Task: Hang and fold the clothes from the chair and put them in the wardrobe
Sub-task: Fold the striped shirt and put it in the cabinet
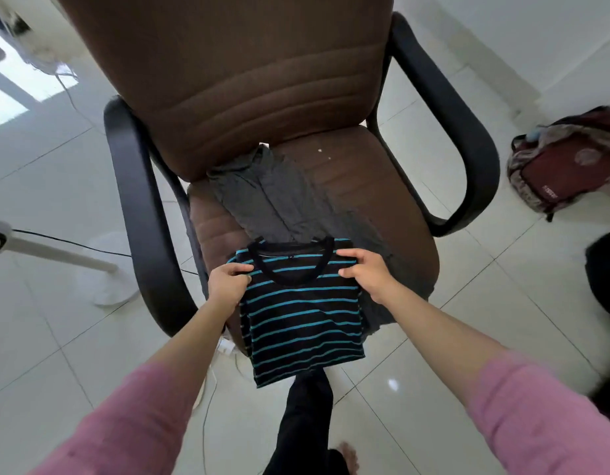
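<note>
Head view, both hands, left (228, 284) and right (367, 274), pinching striped shirt (302, 323) shoulders, grey garment (279, 200) on chair (382, 186) seat

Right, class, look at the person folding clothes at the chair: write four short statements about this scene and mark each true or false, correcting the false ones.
1. Both hands, left hand and right hand, hold the striped shirt near its collar. True.
2. The striped shirt is red and white. False: it is black with blue stripes.
3. A grey garment lies on the seat of the brown chair. True.
4. The backpack sits on the chair seat. False: it is on the floor, to the chair's right.
</note>
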A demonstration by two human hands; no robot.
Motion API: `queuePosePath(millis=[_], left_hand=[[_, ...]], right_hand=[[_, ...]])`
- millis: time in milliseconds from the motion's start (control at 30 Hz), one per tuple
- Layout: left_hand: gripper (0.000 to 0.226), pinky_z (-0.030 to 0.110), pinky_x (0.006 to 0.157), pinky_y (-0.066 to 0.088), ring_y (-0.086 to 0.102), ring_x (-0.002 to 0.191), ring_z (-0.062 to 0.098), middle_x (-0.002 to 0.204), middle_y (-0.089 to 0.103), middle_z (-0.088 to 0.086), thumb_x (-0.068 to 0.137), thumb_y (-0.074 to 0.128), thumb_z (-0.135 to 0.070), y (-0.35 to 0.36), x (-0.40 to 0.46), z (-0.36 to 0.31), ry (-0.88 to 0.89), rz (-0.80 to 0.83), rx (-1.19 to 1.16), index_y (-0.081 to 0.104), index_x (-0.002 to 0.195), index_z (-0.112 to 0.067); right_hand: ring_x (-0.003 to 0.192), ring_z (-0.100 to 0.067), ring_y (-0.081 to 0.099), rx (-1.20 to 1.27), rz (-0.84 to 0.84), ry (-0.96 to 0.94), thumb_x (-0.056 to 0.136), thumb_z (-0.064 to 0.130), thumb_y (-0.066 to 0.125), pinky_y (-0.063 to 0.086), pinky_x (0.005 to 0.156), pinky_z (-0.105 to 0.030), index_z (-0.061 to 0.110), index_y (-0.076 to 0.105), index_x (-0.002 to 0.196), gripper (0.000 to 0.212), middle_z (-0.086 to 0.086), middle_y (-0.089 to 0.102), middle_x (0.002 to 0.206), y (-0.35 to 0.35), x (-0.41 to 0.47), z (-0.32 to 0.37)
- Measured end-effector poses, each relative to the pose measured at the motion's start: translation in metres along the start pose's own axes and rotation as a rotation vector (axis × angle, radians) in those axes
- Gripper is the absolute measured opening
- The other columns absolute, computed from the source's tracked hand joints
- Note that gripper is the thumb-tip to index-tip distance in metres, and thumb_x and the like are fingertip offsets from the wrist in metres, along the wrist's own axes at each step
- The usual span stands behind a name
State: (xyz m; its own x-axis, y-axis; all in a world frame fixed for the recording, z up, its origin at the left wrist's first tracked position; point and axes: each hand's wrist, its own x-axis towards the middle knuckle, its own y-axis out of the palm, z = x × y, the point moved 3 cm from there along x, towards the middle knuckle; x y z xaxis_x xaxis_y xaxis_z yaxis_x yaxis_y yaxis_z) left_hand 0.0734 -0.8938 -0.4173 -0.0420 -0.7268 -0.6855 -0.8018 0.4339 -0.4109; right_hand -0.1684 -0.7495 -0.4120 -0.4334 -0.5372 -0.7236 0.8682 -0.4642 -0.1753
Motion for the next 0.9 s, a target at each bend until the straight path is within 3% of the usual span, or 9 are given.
queuePosePath(millis=[100, 233, 300, 400, 533, 700, 833, 900], left_hand=[[0.023, 0.028, 0.073, 0.054, 0.061, 0.070, 0.015, 0.079, 0.067, 0.004, 0.079, 0.062, 0.007, -0.001, -0.018, -0.007, 0.000, 0.023, -0.035, 0.073, 0.088, -0.011], [0.022, 0.030, 0.080, 0.052, 0.062, 0.079, 0.019, 0.088, 0.068, 0.008, 0.076, 0.066, 0.006, -0.002, -0.046, -0.013, 0.076, 0.089, -0.048, 0.068, 0.075, -0.015], [0.016, 0.029, 0.080, 0.051, 0.062, 0.082, 0.020, 0.093, 0.067, 0.009, 0.075, 0.072, 0.005, -0.001, -0.065, -0.014, 0.145, 0.158, -0.051, 0.069, 0.081, -0.011], [0.026, 0.029, 0.081, 0.051, 0.063, 0.084, 0.019, 0.100, 0.065, 0.007, 0.074, 0.074, 0.005, 0.001, -0.094, -0.011, 0.236, 0.263, -0.002, 0.071, 0.096, -0.009], [0.035, 0.028, 0.079, 0.049, 0.063, 0.086, 0.020, 0.105, 0.065, 0.010, 0.076, 0.069, 0.008, 0.009, -0.154, -0.006, 0.363, 0.413, 0.070, 0.069, 0.107, -0.008], [0.034, 0.035, 0.088, 0.051, 0.062, 0.098, 0.028, 0.110, 0.064, 0.013, 0.079, 0.065, 0.010, 0.030, -0.250, -0.006, 0.523, 0.648, 0.169, 0.068, 0.105, -0.013], [0.034, 0.030, 0.078, 0.053, 0.064, 0.091, 0.021, 0.107, 0.065, 0.008, 0.082, 0.064, 0.008, 0.052, -0.341, -0.009, 0.652, 0.850, 0.243, 0.067, 0.106, -0.015], [0.033, 0.025, 0.072, 0.053, 0.065, 0.089, 0.018, 0.107, 0.066, 0.008, 0.081, 0.065, 0.008, 0.065, -0.380, -0.010, 0.721, 0.963, 0.286, 0.068, 0.103, -0.017]], right_hand=[[0.103, -0.024, 0.064, 0.040, -0.028, 0.001, 0.071, -0.014, 0.068, 0.053, 0.093, -0.040, 0.021, 0.068, 0.113, 0.054, -0.009, 0.065, 0.118, -0.006, -0.023, -0.003], [0.103, -0.022, 0.062, 0.084, -0.098, -0.035, 0.070, -0.012, 0.069, 0.054, 0.090, -0.034, 0.022, 0.066, 0.115, 0.057, -0.005, 0.063, 0.117, -0.014, -0.069, -0.016], [0.104, -0.023, 0.061, 0.100, -0.150, -0.056, 0.069, -0.011, 0.069, 0.053, 0.093, -0.037, 0.025, 0.067, 0.113, 0.057, -0.004, 0.062, 0.118, -0.018, -0.096, -0.030], [0.103, -0.024, 0.062, 0.155, -0.235, -0.080, 0.068, -0.011, 0.069, 0.053, 0.094, -0.041, 0.033, 0.067, 0.103, 0.057, -0.007, 0.063, 0.117, -0.026, -0.140, -0.056], [0.102, -0.024, 0.062, 0.289, -0.391, -0.136, 0.071, -0.017, 0.063, 0.054, 0.089, -0.035, 0.018, 0.064, 0.117, 0.058, -0.008, 0.062, 0.114, -0.044, -0.227, -0.096], [0.102, -0.025, 0.062, 0.443, -0.599, -0.208, 0.072, -0.019, 0.061, 0.054, 0.082, -0.030, 0.018, 0.064, 0.115, 0.057, -0.009, 0.063, 0.114, -0.066, -0.353, -0.153], [0.097, -0.020, 0.061, 0.497, -0.818, -0.236, 0.075, -0.016, 0.061, 0.053, 0.070, -0.020, 0.018, 0.062, 0.119, 0.056, -0.008, 0.061, 0.114, -0.083, -0.451, -0.190], [0.100, -0.021, 0.061, 0.494, -0.910, -0.239, 0.076, -0.013, 0.062, 0.055, 0.073, -0.024, 0.020, 0.061, 0.120, 0.055, -0.009, 0.060, 0.116, -0.090, -0.496, -0.209]])
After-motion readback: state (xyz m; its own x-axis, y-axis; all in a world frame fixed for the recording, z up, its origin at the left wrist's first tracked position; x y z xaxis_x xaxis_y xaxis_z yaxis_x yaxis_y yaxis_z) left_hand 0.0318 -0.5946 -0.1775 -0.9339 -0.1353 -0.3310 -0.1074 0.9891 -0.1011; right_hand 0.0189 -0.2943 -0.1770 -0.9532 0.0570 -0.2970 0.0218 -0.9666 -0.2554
